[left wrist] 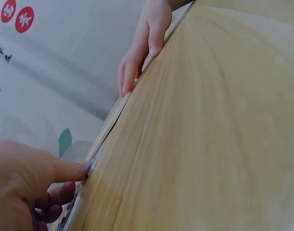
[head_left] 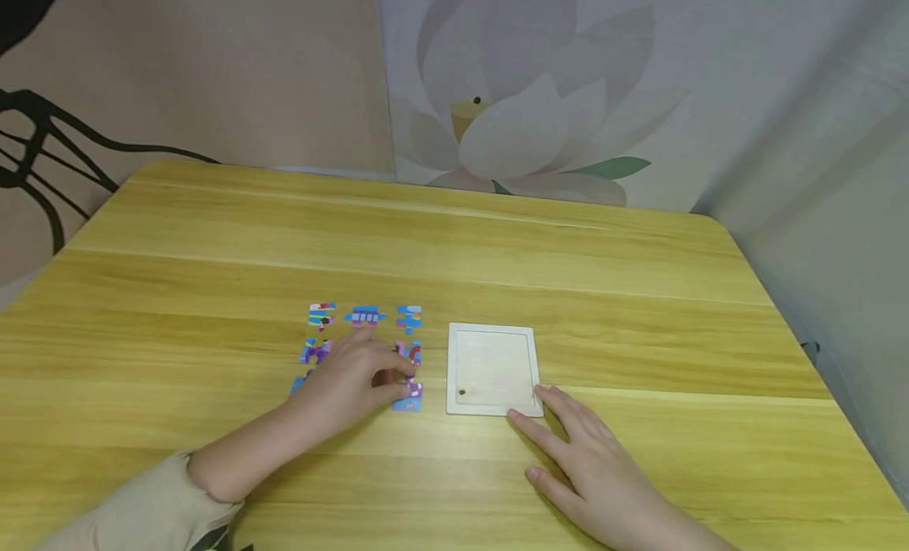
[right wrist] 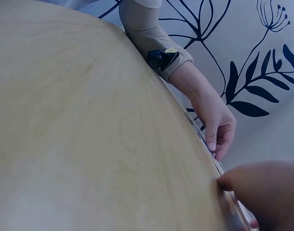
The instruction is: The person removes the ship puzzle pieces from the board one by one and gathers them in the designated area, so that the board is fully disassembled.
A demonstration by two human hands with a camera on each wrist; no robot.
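Several colourful jigsaw pieces lie in rows on the table, left of a square white puzzle tray. My left hand reaches over them, pinching the lower right puzzle piece between thumb and forefinger. This piece is purple and blue and lies at table level. In the left wrist view, the thumb points down at the tabletop. The hand partly hides the middle and lower pieces. My right hand has its fingers extended, two fingertips touching the tray's lower right corner. The tray holds no pieces and has a small dark spot inside.
A blue striped piece, another blue piece and a multicoloured piece form the far row. The wooden table reaches back to a flower-printed curtain. A black chair stands beyond the left edge.
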